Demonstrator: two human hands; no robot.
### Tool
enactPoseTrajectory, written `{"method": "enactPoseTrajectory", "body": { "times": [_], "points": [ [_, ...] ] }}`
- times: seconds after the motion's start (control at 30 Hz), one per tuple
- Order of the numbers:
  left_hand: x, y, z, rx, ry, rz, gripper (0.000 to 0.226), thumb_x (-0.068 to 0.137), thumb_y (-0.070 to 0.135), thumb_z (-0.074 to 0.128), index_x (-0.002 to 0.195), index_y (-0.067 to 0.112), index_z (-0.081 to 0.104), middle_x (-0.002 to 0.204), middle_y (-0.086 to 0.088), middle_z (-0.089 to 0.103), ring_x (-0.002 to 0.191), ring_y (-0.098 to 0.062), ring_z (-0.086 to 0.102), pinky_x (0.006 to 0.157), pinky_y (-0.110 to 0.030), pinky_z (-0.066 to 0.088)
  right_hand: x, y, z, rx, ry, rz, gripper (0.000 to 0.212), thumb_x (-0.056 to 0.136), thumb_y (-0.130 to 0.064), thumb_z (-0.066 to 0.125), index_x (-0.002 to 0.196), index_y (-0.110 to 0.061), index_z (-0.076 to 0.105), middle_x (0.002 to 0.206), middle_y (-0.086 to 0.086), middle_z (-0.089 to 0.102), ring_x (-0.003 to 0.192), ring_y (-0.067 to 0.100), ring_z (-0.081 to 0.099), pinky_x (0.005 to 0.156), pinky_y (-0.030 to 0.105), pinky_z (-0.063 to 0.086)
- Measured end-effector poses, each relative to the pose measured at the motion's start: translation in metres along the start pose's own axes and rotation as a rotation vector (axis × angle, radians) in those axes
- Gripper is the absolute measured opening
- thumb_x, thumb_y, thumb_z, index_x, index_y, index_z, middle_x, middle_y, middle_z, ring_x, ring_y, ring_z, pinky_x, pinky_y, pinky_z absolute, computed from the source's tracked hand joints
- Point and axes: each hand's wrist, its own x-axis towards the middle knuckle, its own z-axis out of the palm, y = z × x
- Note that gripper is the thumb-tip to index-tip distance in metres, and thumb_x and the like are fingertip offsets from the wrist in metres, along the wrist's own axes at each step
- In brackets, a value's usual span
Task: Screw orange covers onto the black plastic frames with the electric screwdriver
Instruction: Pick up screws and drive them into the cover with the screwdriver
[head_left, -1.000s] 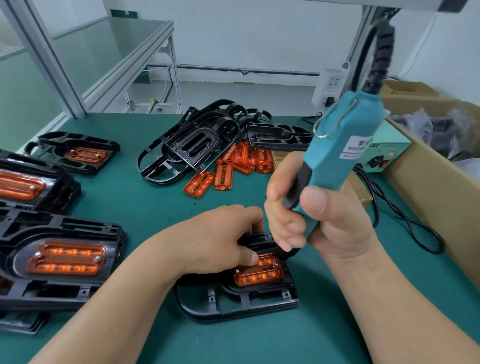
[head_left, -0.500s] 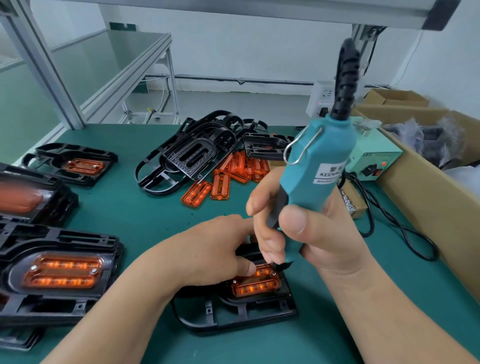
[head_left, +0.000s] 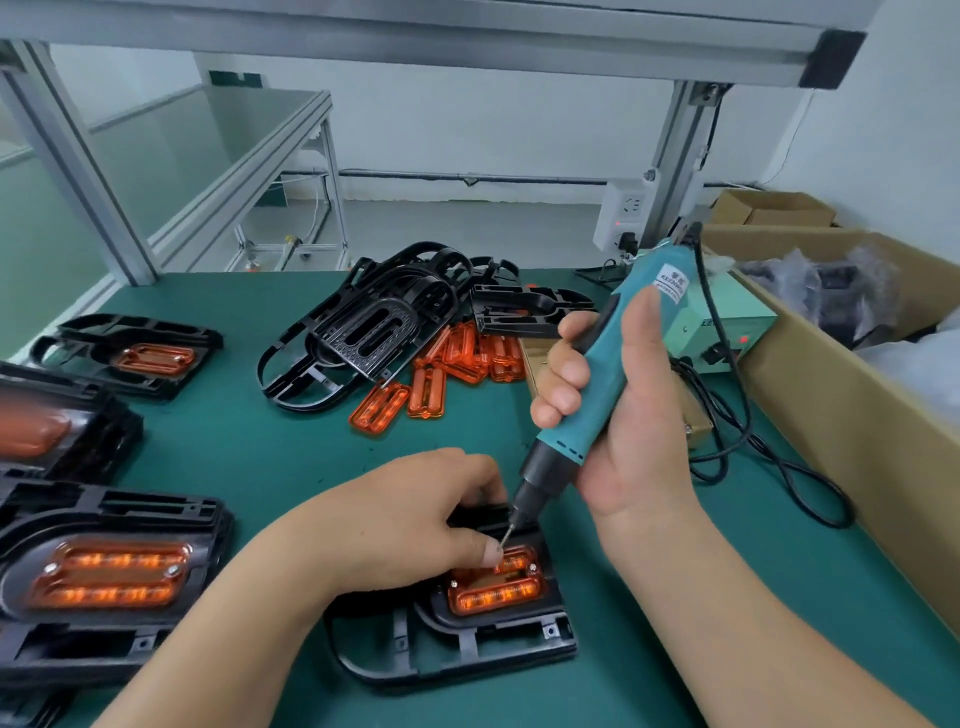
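Observation:
A black plastic frame (head_left: 467, 649) lies on the green mat near me with an orange cover (head_left: 496, 592) seated in it. My left hand (head_left: 415, 519) rests on the frame and cover, thumb pressing the cover's top edge; its fingers curl over the frame's far rim. My right hand (head_left: 618, 415) grips the teal electric screwdriver (head_left: 608, 374), tilted, its bit tip (head_left: 503, 543) down at the cover's upper edge beside my left thumb. A screw head (head_left: 532, 567) shows at the cover's right end.
Frames with orange covers (head_left: 109, 577) are stacked at the left. A pile of bare black frames (head_left: 374, 327) and loose orange covers (head_left: 457, 358) lies at the back. The screwdriver's power box (head_left: 722, 332), cable (head_left: 769, 452) and cardboard boxes (head_left: 852, 415) stand on the right.
My right hand has raised and tilted the screwdriver, so its bit now shows, pointing at the cover's upper edge by my left thumb. My left hand stays on the frame.

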Motion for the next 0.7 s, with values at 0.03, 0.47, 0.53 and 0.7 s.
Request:
{"method": "enactPoseTrajectory", "body": {
  "times": [0.03,0.47,0.53,0.7],
  "points": [
    [0.000,0.000,-0.001,0.004,0.002,-0.009,0.034,0.088,0.056,0.074,0.113,0.047,0.053,0.108,0.022,0.054,0.099,0.011,0.050,0.079,-0.012,0.038,0.002,0.002,-0.002,0.011,0.055,0.002,0.052,0.095,-0.068,0.056,0.089,-0.017,0.067,0.065,-0.004,0.050,0.050,0.009,0.050,0.049,0.024,0.048],
    [-0.022,0.048,0.019,0.564,-0.142,-0.135,0.141,0.073,0.071,0.078,0.165,0.018,-0.014,0.150,-0.001,0.025,0.144,-0.024,0.026,0.125,-0.045,0.024,0.014,0.000,-0.017,0.045,0.228,-0.018,0.053,0.091,-0.069,0.060,0.088,-0.017,0.067,0.067,-0.002,0.050,0.052,0.011,0.050,0.050,0.025,0.049],
    [-0.018,0.053,0.020,0.616,-0.156,-0.186,0.137,0.078,0.066,0.078,0.165,0.012,-0.012,0.152,-0.005,0.024,0.145,-0.027,0.026,0.125,-0.048,0.023,0.015,0.001,-0.018,0.038,0.233,-0.021,0.053,0.092,-0.069,0.060,0.089,-0.017,0.067,0.067,-0.002,0.050,0.052,0.011,0.050,0.050,0.026,0.049],
    [-0.020,0.054,0.025,0.676,-0.180,-0.214,0.135,0.081,0.065,0.077,0.164,0.008,-0.013,0.155,-0.008,0.023,0.145,-0.032,0.026,0.126,-0.054,0.019,0.018,0.000,-0.022,0.047,0.253,-0.044,0.052,0.089,-0.068,0.063,0.090,-0.016,0.066,0.067,-0.002,0.050,0.053,0.012,0.050,0.050,0.026,0.048]
  ]
}}
